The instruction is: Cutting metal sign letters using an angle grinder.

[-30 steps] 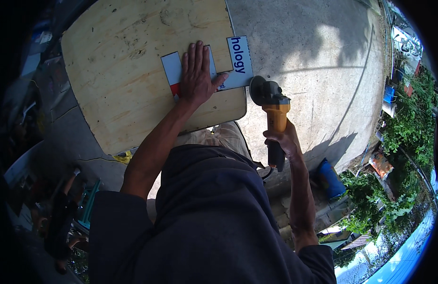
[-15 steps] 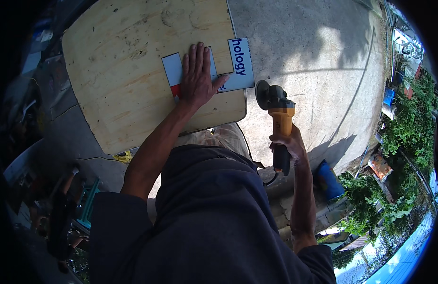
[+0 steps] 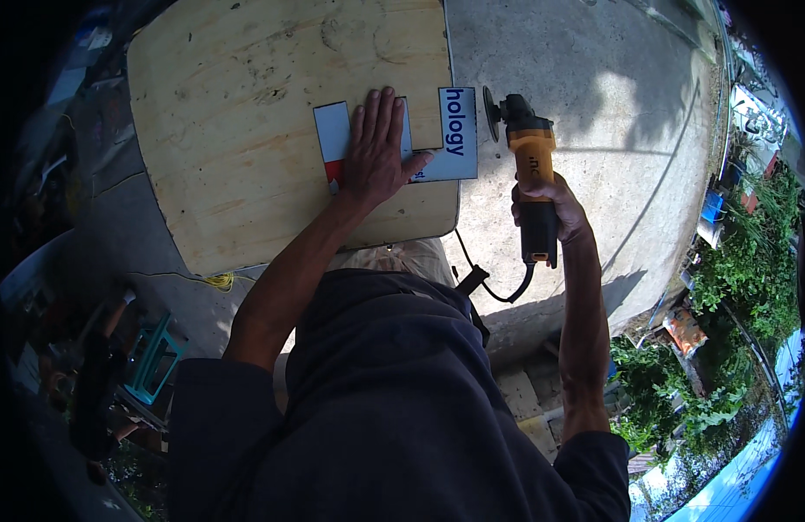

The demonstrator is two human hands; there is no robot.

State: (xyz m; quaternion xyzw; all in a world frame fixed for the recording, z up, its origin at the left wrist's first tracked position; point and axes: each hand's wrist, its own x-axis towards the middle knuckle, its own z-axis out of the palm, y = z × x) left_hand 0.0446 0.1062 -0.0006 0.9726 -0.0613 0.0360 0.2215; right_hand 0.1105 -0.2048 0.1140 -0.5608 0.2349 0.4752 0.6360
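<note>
My left hand (image 3: 376,161) lies flat, fingers apart, on a white notched sheet (image 3: 457,163) with dark blue lettering and a red patch. The sheet rests on a pale plywood top (image 3: 211,157), its right end overhanging the edge. My right hand (image 3: 550,209) grips an orange and black angle grinder (image 3: 533,148). The grinder's disc (image 3: 492,113) stands just right of the sheet's end, apart from it. A black cord (image 3: 507,296) loops down from the handle.
Sunlit concrete (image 3: 611,191) spreads right of the plywood, bordered by plants (image 3: 733,244) and clutter. At the dim left are another person's dark-clothed body (image 3: 98,400), a teal stool (image 3: 154,357) and a coiled yellow cable (image 3: 220,281).
The grinder and my right hand have moved up and right, away from the sheet's lower corner. The view has shifted slightly, with my left hand still on the sheet.
</note>
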